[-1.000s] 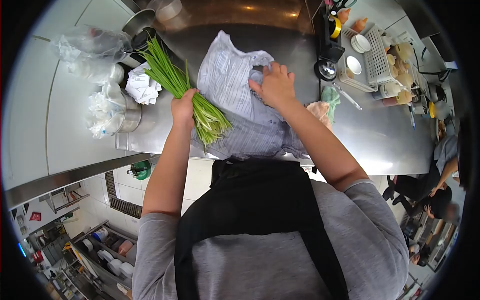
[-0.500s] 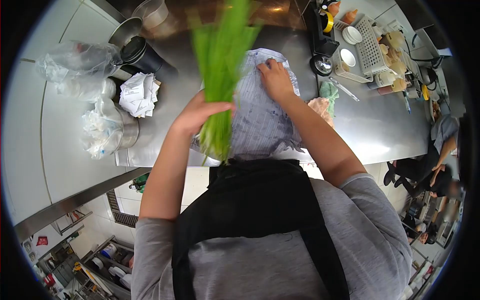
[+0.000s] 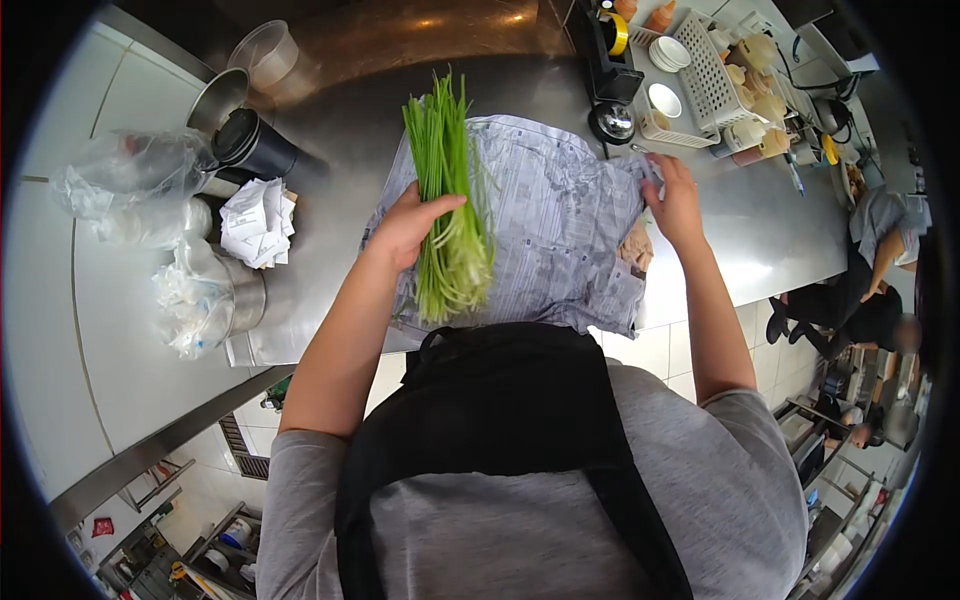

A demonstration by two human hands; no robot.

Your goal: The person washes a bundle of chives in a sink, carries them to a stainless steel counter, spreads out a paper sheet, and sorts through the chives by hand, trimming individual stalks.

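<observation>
My left hand (image 3: 403,232) is wrapped round a bunch of chives (image 3: 445,165), thumb across the stalks. Their green tips point away from me and the pale root ends toward my apron. Under the bunch, a crumpled sheet of newspaper (image 3: 550,220) lies spread on the steel counter. At the sheet's right edge, my right hand (image 3: 677,200) pinches the paper between thumb and fingers and lifts it slightly. A peach cloth (image 3: 636,246) is partly covered by the newspaper, below my right hand.
Left on the steel counter (image 3: 325,215) are a dark cup (image 3: 255,145), a stack of paper slips (image 3: 258,222) and a metal container with plastic bags (image 3: 245,298). A call bell (image 3: 612,122), a tape dispenser (image 3: 612,75) and white baskets (image 3: 698,80) stand back right. Another person (image 3: 870,270) is far right.
My right hand has moved right, drawing the newspaper out wider over the cloths. The chives have come down closer to the paper, still in my left hand.
</observation>
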